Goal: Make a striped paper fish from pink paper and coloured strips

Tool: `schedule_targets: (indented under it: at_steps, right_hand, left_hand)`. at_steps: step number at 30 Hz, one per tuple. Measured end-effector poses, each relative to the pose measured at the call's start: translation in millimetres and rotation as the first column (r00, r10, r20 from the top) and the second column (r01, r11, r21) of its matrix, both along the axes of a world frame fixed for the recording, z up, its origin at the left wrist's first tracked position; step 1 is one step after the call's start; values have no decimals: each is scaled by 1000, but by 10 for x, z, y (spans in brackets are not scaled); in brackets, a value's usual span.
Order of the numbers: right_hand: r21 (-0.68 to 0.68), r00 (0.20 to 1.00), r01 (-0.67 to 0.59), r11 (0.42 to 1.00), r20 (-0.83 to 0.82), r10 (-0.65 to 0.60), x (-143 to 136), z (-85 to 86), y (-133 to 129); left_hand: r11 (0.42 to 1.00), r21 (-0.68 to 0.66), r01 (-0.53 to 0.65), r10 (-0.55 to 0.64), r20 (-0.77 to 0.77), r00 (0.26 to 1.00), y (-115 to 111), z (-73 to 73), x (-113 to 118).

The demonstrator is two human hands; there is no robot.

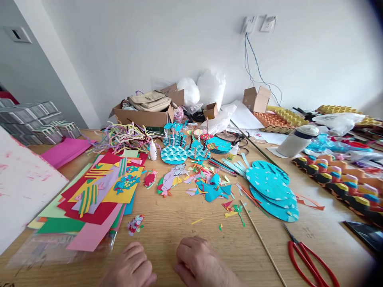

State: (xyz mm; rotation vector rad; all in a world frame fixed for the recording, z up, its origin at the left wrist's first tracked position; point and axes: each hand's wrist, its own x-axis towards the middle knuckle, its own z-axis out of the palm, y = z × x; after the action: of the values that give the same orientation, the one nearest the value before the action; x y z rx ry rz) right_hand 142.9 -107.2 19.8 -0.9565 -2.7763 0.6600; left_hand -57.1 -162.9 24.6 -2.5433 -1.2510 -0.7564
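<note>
My left hand [130, 265] rests at the table's front edge with its fingers curled in. To its right, my right hand [200, 259] lies in a loose fist too, and nothing shows in either. A small pile of coloured paper dots [136, 225] is just beyond my left hand. Farther back are a red paper fish [150, 179], several fish cut-outs [170, 179] and blue paper scraps [214, 189]. A thin wooden stick [261, 241] and red-handled scissors [311, 259] lie right of my right hand.
Coloured paper sheets [89, 215] are stacked at left. Blue foam ovals [271, 183] overlap at right, near painted egg cartons [341, 185]. Behind stand a glue bottle [153, 151], wavy blue discs [173, 154], pipe cleaners [125, 137] and a cardboard box [143, 117]. A white flask [297, 141] leans back right.
</note>
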Motion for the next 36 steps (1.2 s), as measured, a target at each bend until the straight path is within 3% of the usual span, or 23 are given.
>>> schedule_targets:
  at_steps: [5, 8, 13, 18, 25, 36]
  right_hand:
    - [2, 998, 59, 998, -29, -59, -76, -105, 2]
    - [0, 990, 97, 995, -102, -96, -121, -121, 16]
    - [57, 977, 46, 997, -212, -33, -180, -198, 29]
    - [79, 939, 28, 996, -343, 1, -177, -315, 53]
    - [165, 963, -28, 986, -262, 71, -216, -526, 63]
    - [170, 976, -64, 983, -196, 98, -250, -575, 95]
  left_hand:
    - [997, 76, 14, -18, 44, 999, 66, 7, 93]
    - [998, 3, 62, -62, 85, 994, 114, -21, 139]
    - [994, -102, 38, -15, 223, 975, 190, -9, 270]
    - [982, -76, 173, -140, 322, 936, 333, 78, 465]
    - [933, -226, 280, -194, 342, 920, 435, -14, 487]
    - [943, -109, 314, -259, 353, 899, 469, -77, 416]
